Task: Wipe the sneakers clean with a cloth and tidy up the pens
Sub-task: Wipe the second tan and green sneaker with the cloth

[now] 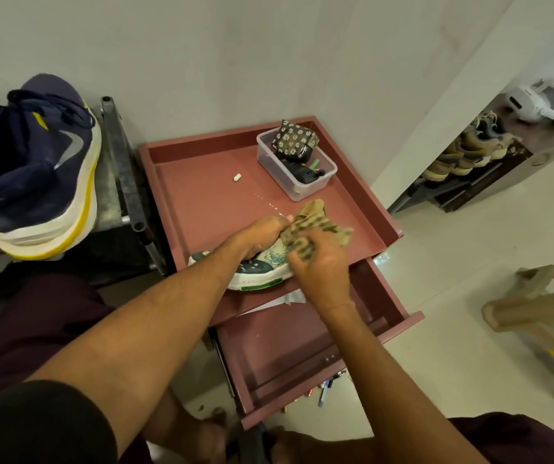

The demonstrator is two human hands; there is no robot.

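Dim, warm indoor light, soft shadows, motion blur on the hands, wide-angle bending at the edges.

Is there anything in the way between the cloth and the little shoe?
Nothing visible. The right hand holds the cloth right against the little shoe, which the left hand grips.
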